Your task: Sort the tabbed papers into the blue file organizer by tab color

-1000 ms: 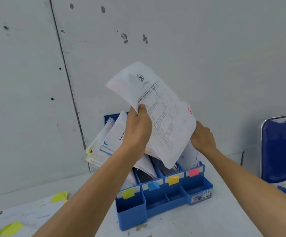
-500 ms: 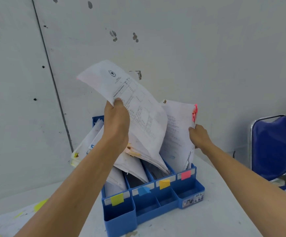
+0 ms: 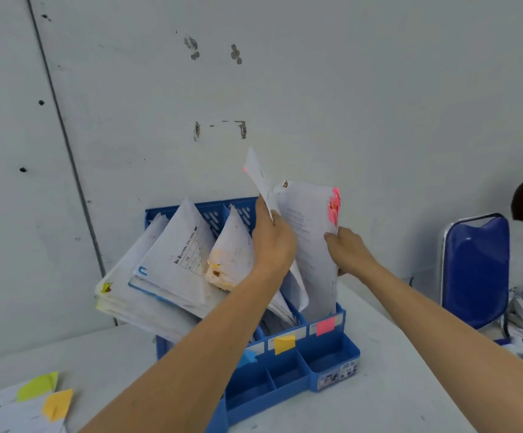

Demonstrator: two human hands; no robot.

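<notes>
Sheet in hand: I am holding one printed sheet (image 3: 261, 178) edge-on above the blue file organizer (image 3: 332, 360); a pink tab is showing on its upper edge.
Left hand: my left hand (image 3: 272, 242) is pinching the sheet partway down its long edge, thumb on the near face.
Right hand: my right hand (image 3: 347, 251) is gripping the right edge of the pink-tabbed stack (image 3: 308, 242), thumb in front and fingers behind, tilting it to open a gap.
Location: the stack is standing in the rightmost slot, behind the pink label (image 3: 325, 325); the sheet is lying just beside the stack's front face; its lower end is curling down towards that slot, and I cannot tell whether it is inside yet.
Handling: I am judging the sheet light, limp and easily creased; it is already bowing below my pinch; a hold closer to the lower half should be keeping the leading edge straight as it enters; the tab looks fragile, so I am keeping my fingers off it.
Other slots: the stacks to the left are fanning out over the organizer's side; the yellow label (image 3: 284, 343) is marking the neighbouring slot.
Change from half a second ago: the sheet was broad-face to me, high and over the middle slots; now it is turned narrow and brought right, against the pink stack; my right hand is keeping the same grip on the stack.
</notes>
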